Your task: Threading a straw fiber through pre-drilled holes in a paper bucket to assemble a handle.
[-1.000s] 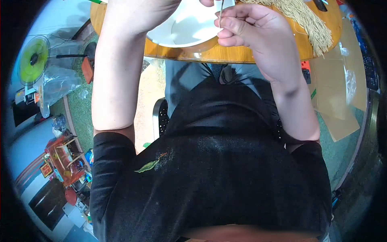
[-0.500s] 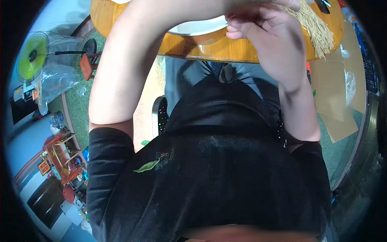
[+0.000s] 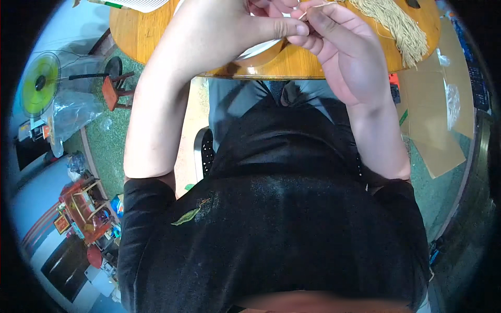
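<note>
My right hand [image 3: 349, 55] is closed at the table's near edge, a thin pale string [image 3: 316, 6] pinched between its thumb and fingers. Close against it, my left hand [image 3: 229, 34] reaches in from the left, its thumb touching the right fingertips. The string runs between the two hands, and my left fingers close around its other part, partly cut off by the top edge. Beneath the left hand shows the rim of a white bowl [image 3: 263, 48], mostly hidden. A bundle of tan strings [image 3: 399, 31] lies to the right of my right hand.
All this is on a round wooden table [image 3: 135, 26]. A white ribbed object [image 3: 146, 4] sits at its far left. Cardboard sheets [image 3: 425, 120] lie on the floor at right. At left stand a green fan [image 3: 42, 83] and a small red stool [image 3: 110, 94].
My left hand has drawn back toward me, coming into view beside the right fingers. The right hand has turned and shifted slightly, and the pale string now shows between the hands.
</note>
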